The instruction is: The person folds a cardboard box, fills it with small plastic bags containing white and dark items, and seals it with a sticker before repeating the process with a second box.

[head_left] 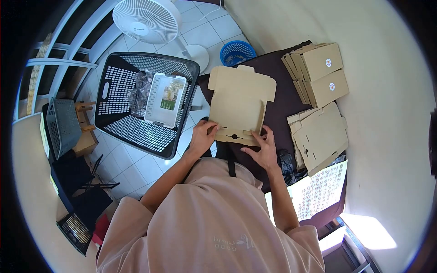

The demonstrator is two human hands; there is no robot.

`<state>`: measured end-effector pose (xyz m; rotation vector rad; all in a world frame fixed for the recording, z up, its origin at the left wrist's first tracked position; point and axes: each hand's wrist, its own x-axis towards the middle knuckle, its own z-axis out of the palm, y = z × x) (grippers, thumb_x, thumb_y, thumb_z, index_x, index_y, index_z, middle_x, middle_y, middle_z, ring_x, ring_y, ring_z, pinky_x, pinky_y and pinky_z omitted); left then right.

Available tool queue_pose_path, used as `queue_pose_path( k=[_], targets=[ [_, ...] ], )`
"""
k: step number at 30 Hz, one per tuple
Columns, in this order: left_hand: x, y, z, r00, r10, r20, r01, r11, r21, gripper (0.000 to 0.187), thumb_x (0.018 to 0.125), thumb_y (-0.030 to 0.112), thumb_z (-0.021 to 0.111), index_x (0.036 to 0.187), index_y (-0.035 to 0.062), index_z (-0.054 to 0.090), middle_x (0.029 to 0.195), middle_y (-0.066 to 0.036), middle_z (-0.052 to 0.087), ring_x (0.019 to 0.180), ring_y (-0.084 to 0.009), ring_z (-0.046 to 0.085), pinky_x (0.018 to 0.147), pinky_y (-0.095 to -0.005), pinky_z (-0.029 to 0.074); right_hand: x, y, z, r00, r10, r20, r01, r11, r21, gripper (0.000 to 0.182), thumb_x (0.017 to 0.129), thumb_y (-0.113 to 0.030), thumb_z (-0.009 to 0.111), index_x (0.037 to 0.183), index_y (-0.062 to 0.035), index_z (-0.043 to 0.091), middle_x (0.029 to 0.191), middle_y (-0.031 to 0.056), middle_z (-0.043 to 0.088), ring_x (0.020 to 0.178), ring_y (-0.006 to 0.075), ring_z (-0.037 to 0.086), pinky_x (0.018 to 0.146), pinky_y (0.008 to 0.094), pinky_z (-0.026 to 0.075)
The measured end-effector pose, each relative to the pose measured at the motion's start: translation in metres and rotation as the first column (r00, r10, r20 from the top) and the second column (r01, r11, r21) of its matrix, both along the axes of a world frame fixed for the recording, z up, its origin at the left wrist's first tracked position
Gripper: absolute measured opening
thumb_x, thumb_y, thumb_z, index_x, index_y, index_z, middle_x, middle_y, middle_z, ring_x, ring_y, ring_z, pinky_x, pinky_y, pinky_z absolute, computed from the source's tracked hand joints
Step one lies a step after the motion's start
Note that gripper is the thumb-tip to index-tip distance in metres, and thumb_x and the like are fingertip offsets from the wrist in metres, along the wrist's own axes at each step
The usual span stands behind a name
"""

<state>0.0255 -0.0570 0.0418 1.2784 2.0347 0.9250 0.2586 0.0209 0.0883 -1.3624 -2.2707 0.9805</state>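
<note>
A partly folded brown cardboard box [239, 102] lies in front of me, its far flaps spread flat. A side flap stands up along its right edge, and the near edge carries slots and a dark round hole. My left hand [202, 136] grips the near left corner, fingertips on the cardboard. At the near right corner, my right hand [263, 148] has its fingers on a small folded tab, with the thumb set apart below the edge.
Folded boxes with round stickers [321, 70] and flat cardboard blanks [321, 136] lie on the dark-covered table [284, 118]. A sheet of stickers [318, 191] is nearer me. On the left stands a black basket [119, 129] holding a white container [157, 98]; beyond are a fan [146, 20] and blue basket [237, 52].
</note>
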Motion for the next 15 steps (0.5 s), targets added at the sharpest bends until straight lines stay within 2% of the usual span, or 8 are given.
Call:
queue_pose_path(
  k=[3,6,7,9,11,13,15],
  targets=[
    [-0.003,0.000,0.005,0.995,-0.037,0.088,0.043,0.997,-0.060,0.019,0.086,0.017,0.067,0.095,0.0006,0.069,0.077,-0.018,0.060,0.065,-0.0277,0.061,0.058,-0.0356,0.049,0.007,-0.002,-0.018,0.999,0.009,0.051,-0.011,1.000,0.025,0.037,0.072,-0.022,0.079,0.102,-0.0026,0.070,0.128,0.0168,0.045,0.097,0.0292,0.052,0.084,0.0386,0.048],
    [-0.005,0.005,0.017,0.989,-0.075,0.127,0.088,0.991,-0.103,0.019,0.081,0.017,0.071,0.089,0.0003,0.069,0.073,-0.019,0.059,0.069,-0.0323,0.060,0.063,-0.0399,0.049,0.006,0.004,-0.027,0.999,-0.035,0.039,0.037,0.999,-0.030,0.040,0.072,-0.027,0.080,0.098,0.0002,0.068,0.128,0.0195,0.044,0.100,0.0328,0.051,0.086,0.0404,0.048],
    [-0.005,0.007,0.021,0.990,-0.102,0.098,0.115,0.985,-0.129,0.022,0.081,0.020,0.071,0.089,0.0005,0.070,0.075,-0.020,0.059,0.070,-0.0333,0.061,0.064,-0.0405,0.049,0.004,0.006,-0.028,0.999,-0.037,0.037,0.038,0.999,-0.030,0.040,0.072,-0.027,0.080,0.098,0.0002,0.068,0.128,0.0195,0.044,0.100,0.0328,0.051,0.086,0.0404,0.048],
    [-0.004,0.010,0.020,0.989,-0.134,0.069,0.143,0.978,-0.154,0.025,0.081,0.023,0.072,0.090,0.0007,0.070,0.076,-0.021,0.059,0.072,-0.0343,0.061,0.065,-0.0411,0.050,0.000,0.011,-0.030,0.990,-0.062,0.128,0.051,0.995,0.087,0.040,0.071,-0.027,0.080,0.095,0.0015,0.066,0.129,0.0219,0.042,0.105,0.0376,0.050,0.087,0.0431,0.047],
    [-0.001,0.013,0.009,0.997,-0.071,0.004,0.071,0.988,-0.137,0.028,0.080,0.027,0.072,0.090,0.0013,0.070,0.082,-0.023,0.059,0.078,-0.0379,0.061,0.068,-0.0440,0.050,-0.003,0.012,-0.029,0.988,-0.083,0.127,0.075,0.995,0.069,0.040,0.071,-0.027,0.080,0.096,0.0012,0.066,0.130,0.0227,0.041,0.108,0.0394,0.049,0.088,0.0443,0.047],
    [0.000,0.015,-0.002,0.997,-0.071,-0.027,0.066,0.986,-0.152,0.029,0.080,0.028,0.072,0.094,0.0025,0.069,0.083,-0.022,0.059,0.076,-0.0376,0.061,0.067,-0.0442,0.049,-0.005,0.012,-0.024,0.987,-0.100,0.129,0.094,0.994,0.054,0.041,0.072,-0.026,0.080,0.097,0.0010,0.065,0.130,0.0234,0.041,0.110,0.0412,0.048,0.089,0.0456,0.047],
    [0.002,0.015,-0.009,0.996,-0.070,-0.060,0.059,0.984,-0.168,0.030,0.080,0.028,0.072,0.098,0.0037,0.069,0.083,-0.021,0.058,0.074,-0.0373,0.060,0.067,-0.0444,0.049,-0.006,0.012,-0.019,0.991,-0.130,0.031,0.129,0.990,0.051,0.040,0.072,-0.024,0.080,0.101,-0.0019,0.065,0.132,0.0230,0.039,0.110,0.0400,0.048,0.090,0.0440,0.047]
  ],
)
